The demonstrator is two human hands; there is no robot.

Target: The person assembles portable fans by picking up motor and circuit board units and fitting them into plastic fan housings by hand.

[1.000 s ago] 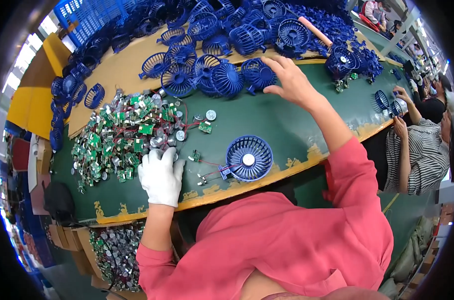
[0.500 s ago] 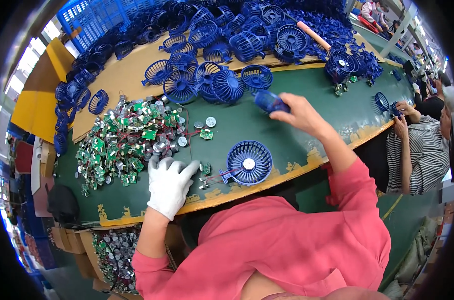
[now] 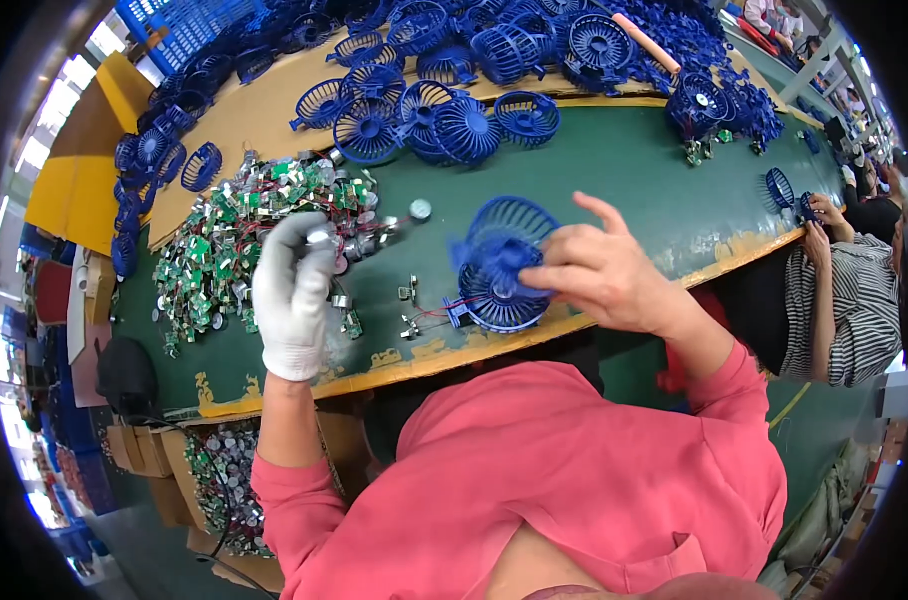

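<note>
My gloved left hand (image 3: 296, 300) pinches a small silver motor (image 3: 319, 238) at the right edge of a heap of motors with green circuit boards (image 3: 209, 255). My bare right hand (image 3: 609, 275) grips a blue fan housing (image 3: 502, 240) by its right side, fingers closed and the index finger raised. This housing is smeared by motion. It hangs over a second blue caged housing (image 3: 509, 318) on the table, covering most of it. Red wires run left from the lower housing to a small board (image 3: 411, 326). Another small board (image 3: 351, 322) lies by my gloved hand.
Blue fan housings (image 3: 464, 130) pile along the far side on cardboard (image 3: 264, 130). A pink rod (image 3: 646, 42) lies among small blue parts. One housing with a motor (image 3: 699, 105) stands far right. A co-worker in stripes (image 3: 844, 300) works at the right edge. A box of motors (image 3: 229, 480) sits below.
My right hand has brought its blue housing down and left, over the one on the table. My left hand has risen from the heap's lower edge and now pinches a motor.
</note>
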